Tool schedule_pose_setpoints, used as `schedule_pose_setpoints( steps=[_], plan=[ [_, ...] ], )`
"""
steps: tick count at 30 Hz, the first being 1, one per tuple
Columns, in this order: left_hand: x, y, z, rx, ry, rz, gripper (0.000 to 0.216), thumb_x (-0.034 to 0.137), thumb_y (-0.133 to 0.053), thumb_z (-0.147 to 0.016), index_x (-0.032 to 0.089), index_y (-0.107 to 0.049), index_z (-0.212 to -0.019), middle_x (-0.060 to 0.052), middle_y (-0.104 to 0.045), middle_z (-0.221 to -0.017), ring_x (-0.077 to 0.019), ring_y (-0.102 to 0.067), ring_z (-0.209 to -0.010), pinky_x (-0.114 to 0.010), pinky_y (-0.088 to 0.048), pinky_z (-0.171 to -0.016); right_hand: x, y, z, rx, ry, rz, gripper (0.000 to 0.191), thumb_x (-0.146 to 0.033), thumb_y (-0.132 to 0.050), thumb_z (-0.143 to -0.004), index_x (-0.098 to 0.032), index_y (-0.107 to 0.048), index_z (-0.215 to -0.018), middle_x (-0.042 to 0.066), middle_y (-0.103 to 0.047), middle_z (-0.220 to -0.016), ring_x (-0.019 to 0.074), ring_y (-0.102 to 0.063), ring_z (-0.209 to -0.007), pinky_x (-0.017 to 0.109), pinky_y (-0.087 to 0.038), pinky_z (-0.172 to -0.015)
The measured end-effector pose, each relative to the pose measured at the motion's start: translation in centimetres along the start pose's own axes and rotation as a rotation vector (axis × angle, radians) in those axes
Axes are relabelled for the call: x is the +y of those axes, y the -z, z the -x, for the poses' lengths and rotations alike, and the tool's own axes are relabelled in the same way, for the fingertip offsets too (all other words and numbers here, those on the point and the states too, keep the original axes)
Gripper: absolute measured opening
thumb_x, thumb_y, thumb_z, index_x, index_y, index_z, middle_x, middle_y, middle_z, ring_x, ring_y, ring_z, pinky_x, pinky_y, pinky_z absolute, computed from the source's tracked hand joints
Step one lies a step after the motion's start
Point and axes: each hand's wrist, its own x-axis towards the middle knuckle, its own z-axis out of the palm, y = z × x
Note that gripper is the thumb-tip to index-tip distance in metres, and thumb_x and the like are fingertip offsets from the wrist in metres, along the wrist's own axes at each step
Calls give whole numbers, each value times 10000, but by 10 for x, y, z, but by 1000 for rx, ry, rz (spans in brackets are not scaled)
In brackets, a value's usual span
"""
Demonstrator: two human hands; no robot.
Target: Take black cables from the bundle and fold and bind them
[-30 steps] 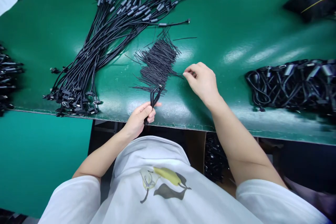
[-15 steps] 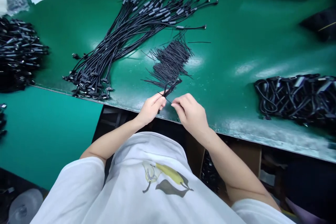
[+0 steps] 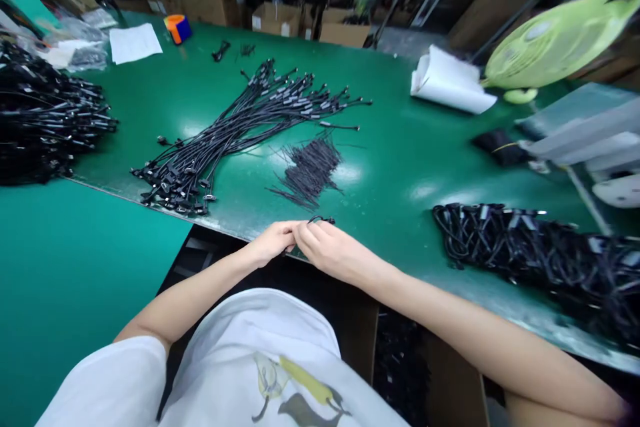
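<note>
At the front edge of the green table, my left hand (image 3: 274,240) is closed around a coiled black cable (image 3: 326,219). My right hand (image 3: 327,248) meets it there, its fingers pressed together over the coil. The thin black twist tie it pinched is now hidden behind the fingers, and only a small loop and end of the cable show beyond them. Just past my hands lies a heap of thin black twist ties (image 3: 311,170). Behind and left of that, a fan of loose black cables (image 3: 235,125) with grey sleeves and plugs is spread out.
A row of coiled, tied cables (image 3: 520,243) lies at right. A large cable pile (image 3: 55,120) stands at far left. Further back are a paper sheet (image 3: 135,44), an orange-and-blue tape roll (image 3: 178,28), a white roll (image 3: 450,83) and a green fan (image 3: 555,40).
My right hand has moved left onto the cable coil against my left hand; earlier it pulled the tie end apart from it. The view has tilted up, showing more of the room.
</note>
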Motion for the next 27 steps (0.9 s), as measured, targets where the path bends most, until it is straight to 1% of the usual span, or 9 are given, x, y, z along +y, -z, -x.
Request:
schedule_pose_setpoints(
  steps=[4, 7, 12, 15, 18, 21, 23, 25, 27],
  plan=[
    [-4, -6, -1, 7, 79, 114, 259, 258, -680, -663, 116, -714, -877, 39, -538, -626, -61, -349, -543, -229, -239, -548, -10, 5, -4, -107, 48, 76, 312, -45, -367, -928, -88, -666, -850, 87, -523, -726, 219, -471, -698, 361, -300, -588],
    [-8, -13, -1, 18, 116, 173, 113, 222, -680, -637, 127, -641, -684, 44, -502, -579, -66, -364, -552, -230, -247, -553, -14, 3, -5, -239, 49, 3, 335, -11, -345, -902, -85, -663, -828, 97, -541, -728, 215, -478, -681, 348, -301, -575],
    [-7, -22, -2, 43, 61, 244, 226, 323, -719, -665, 143, -586, -635, 28, -521, -619, -87, -423, -620, -235, -333, -617, -9, -11, -5, -336, -287, -342, 219, -38, -421, -876, -104, -622, -817, 98, -587, -720, 188, -511, -632, 317, -309, -566],
    [-3, -23, -4, 118, -19, 326, 334, 450, -752, -681, 151, -603, -683, 16, -545, -670, -101, -451, -669, -241, -385, -683, -5, -17, -5, -277, -450, -408, 187, -125, -434, -924, -133, -608, -856, 76, -616, -743, 164, -540, -623, 289, -312, -569],
    [2, -19, -5, 167, -107, 375, 397, 524, -768, -694, 154, -658, -790, -28, -605, -793, -149, -530, -796, -288, -433, -821, -6, -19, -7, -163, -678, -548, 295, -198, -334, -1001, -153, -592, -865, 60, -638, -793, 146, -580, -705, 258, -359, -631],
    [8, -8, 2, 216, -261, 135, 330, 490, -709, -779, 171, -704, -864, -65, -596, -991, -200, -537, -1002, -325, -412, -954, -8, -24, -5, 24, -911, -1168, 312, -294, -373, -981, -169, -552, -759, 10, -578, -707, 124, -530, -666, 234, -381, -641],
    [13, -2, 9, 185, -353, -143, 274, 438, -629, -849, 184, -730, -844, -59, -547, -987, -197, -523, -1007, -321, -413, -953, -5, -28, -2, 90, -950, -1478, 320, -355, -442, -926, -176, -515, -671, -27, -463, -591, 110, -442, -577, 226, -356, -585],
    [15, 3, 16, 84, -405, -414, 269, 368, -550, -892, 202, -752, -831, -48, -513, -920, -184, -521, -939, -319, -427, -917, 0, -29, 2, 108, -970, -1492, 340, -390, -476, -890, -180, -478, -623, -40, -391, -555, 105, -382, -555, 224, -318, -556],
    [15, 4, 17, 11, -419, -618, 277, 303, -503, -904, 220, -766, -879, -45, -521, -892, -181, -518, -896, -329, -432, -903, 4, -24, 5, 174, -1049, -1462, 321, -393, -488, -876, -178, -485, -637, -29, -433, -600, 114, -401, -610, 232, -318, -591]
  ],
)
